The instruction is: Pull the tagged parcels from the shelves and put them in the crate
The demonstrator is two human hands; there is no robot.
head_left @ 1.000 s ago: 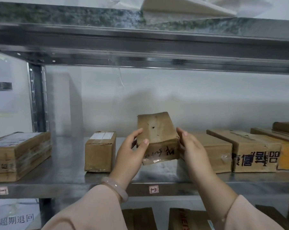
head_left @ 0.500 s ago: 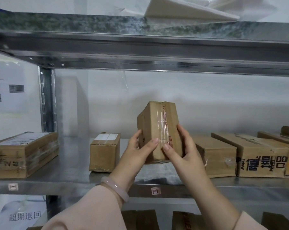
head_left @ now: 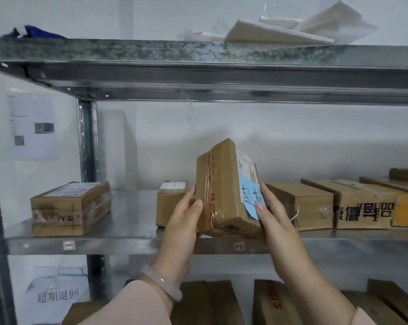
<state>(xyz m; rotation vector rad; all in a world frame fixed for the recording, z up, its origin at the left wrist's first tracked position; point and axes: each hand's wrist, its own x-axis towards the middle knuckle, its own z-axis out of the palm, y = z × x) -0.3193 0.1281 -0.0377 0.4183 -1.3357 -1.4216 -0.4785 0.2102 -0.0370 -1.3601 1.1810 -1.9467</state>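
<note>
Mid-frame, before the shelf (head_left: pixel 128 245), the parcel (head_left: pixel 221 191) stands on end, gripped between left hand (head_left: pixel 183 222) and right hand (head_left: pixel 275 221), its blue tag (head_left: pixel 249 193) facing right.

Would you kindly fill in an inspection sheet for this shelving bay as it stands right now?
Surface: metal shelf, carrying a row of cardboard boxes.
Job's things: parcel held tilted in front of the shelf, blue tag with handwriting on its right face; crate not in view.
Clutter: long box at left, small box mid-shelf, printed box at right; white sheets on the top shelf.
Grippers: left hand and right hand both grip the parcel; right thumb on the tag.
Cables: nothing seen.
Surroundings: white wall with a paper notice; lower boxes on the shelf below.
</note>
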